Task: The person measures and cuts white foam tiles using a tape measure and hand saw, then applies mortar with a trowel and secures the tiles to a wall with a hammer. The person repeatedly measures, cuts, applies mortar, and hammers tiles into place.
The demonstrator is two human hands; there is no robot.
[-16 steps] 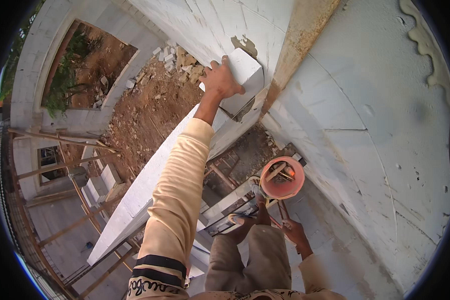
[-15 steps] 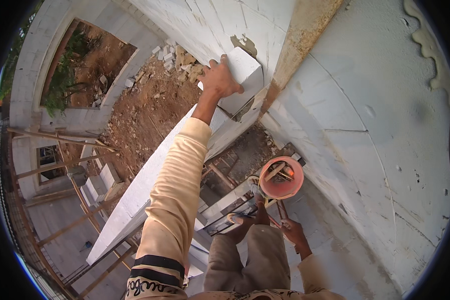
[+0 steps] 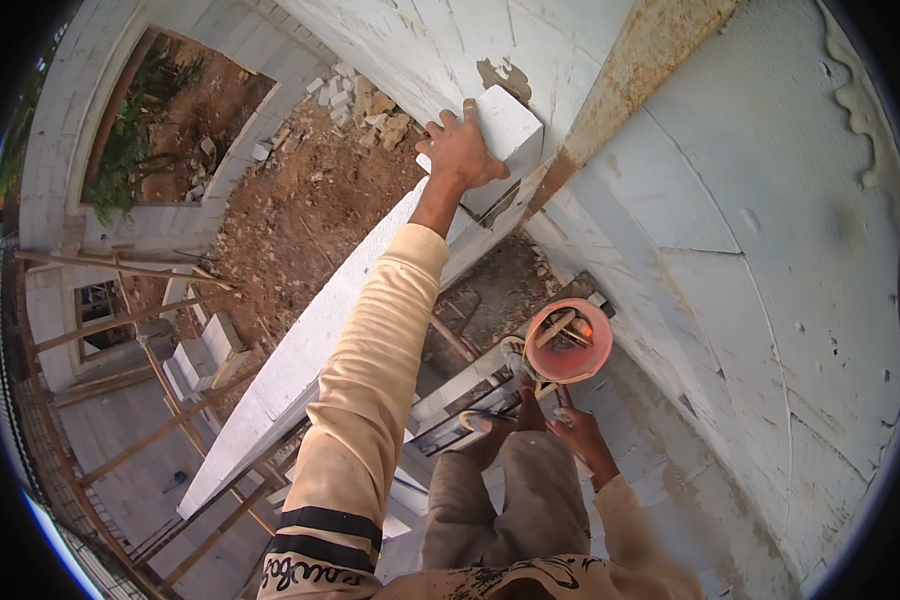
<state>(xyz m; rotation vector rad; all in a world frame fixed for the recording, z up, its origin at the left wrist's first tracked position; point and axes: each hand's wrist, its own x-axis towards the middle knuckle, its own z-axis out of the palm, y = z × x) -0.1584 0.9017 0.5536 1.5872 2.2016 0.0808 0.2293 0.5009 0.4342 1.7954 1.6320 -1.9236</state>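
Note:
My left hand (image 3: 460,150) reaches out with fingers and thumb spread across a white lightweight building block (image 3: 511,130), gripping it. The block sits at the end of a long white wall top (image 3: 300,350), close against the taller white wall. A strip of grey mortar (image 3: 505,80) marks that wall just beyond it. Lower down, my right hand (image 3: 578,437) is closed round a brown wooden handle (image 3: 564,396); the rest of that tool is hidden. Just past it is an orange-red bucket (image 3: 568,362) with wooden-handled tools inside.
A rusty upright beam (image 3: 630,100) stands in the wall corner. My feet in sandals (image 3: 485,420) are on a narrow support beside the bucket. Wooden poles (image 3: 160,325) and stacked blocks (image 3: 205,355) lie at the left; rubble (image 3: 365,105) covers the dirt beyond.
The view has shifted slightly, so most things sit a little further right. My left hand stays on the block. My right hand's handle shows less than before.

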